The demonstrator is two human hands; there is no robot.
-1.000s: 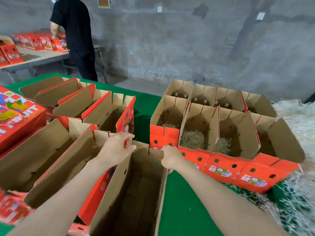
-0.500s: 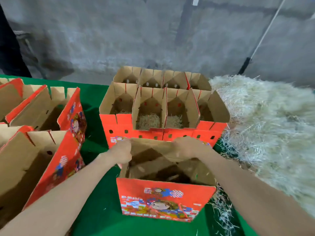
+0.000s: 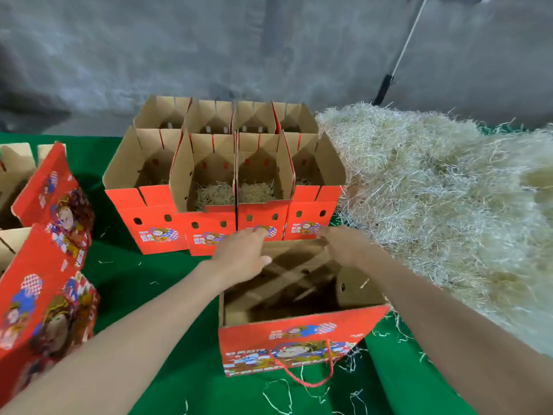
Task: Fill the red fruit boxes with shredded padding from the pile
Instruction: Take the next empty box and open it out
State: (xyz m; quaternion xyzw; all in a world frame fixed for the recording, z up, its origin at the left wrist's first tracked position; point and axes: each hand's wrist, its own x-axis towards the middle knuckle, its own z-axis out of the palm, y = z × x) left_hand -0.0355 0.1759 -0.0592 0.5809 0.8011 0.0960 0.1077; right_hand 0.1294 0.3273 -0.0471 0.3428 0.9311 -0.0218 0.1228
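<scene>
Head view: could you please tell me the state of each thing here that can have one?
near red box, upright, flaps open, no padding layer visible.
two middle front-row boxes, open, thin padding inside.
back-row boxes, open, contents hidden.
padding pile, loose heap.
left hand, at near box's far rim, grip unclear.
right hand, at same rim, grip unclear.

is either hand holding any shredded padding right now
No, the left hand and right hand both grip the far rim of the near box, with no strands in them.
</scene>
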